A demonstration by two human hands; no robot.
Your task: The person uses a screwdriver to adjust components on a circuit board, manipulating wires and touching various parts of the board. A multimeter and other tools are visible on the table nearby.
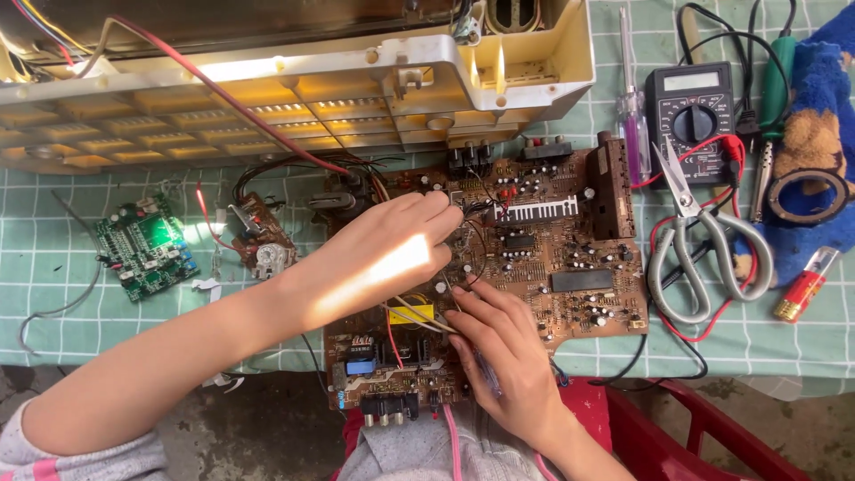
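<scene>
A large brown circuit board (570,258) lies on the table's near edge and partly on my lap. My left hand (383,249) reaches across it, fingertips pinching thin dark wires near a white connector strip (534,210). My right hand (503,356) rests lower on the board, fingers closed around a thin tool and touching yellowish wires by a yellow component (411,313). What the tool's tip touches is hidden by my fingers.
A cream plastic device casing (294,89) stands behind the board. A small green board (147,245) and a small brown board (260,236) lie left. Right are grey-handled scissors (704,240), a black multimeter (690,111), screwdrivers, tape roll (809,196), red lighter (804,285). Red chair (704,428) below.
</scene>
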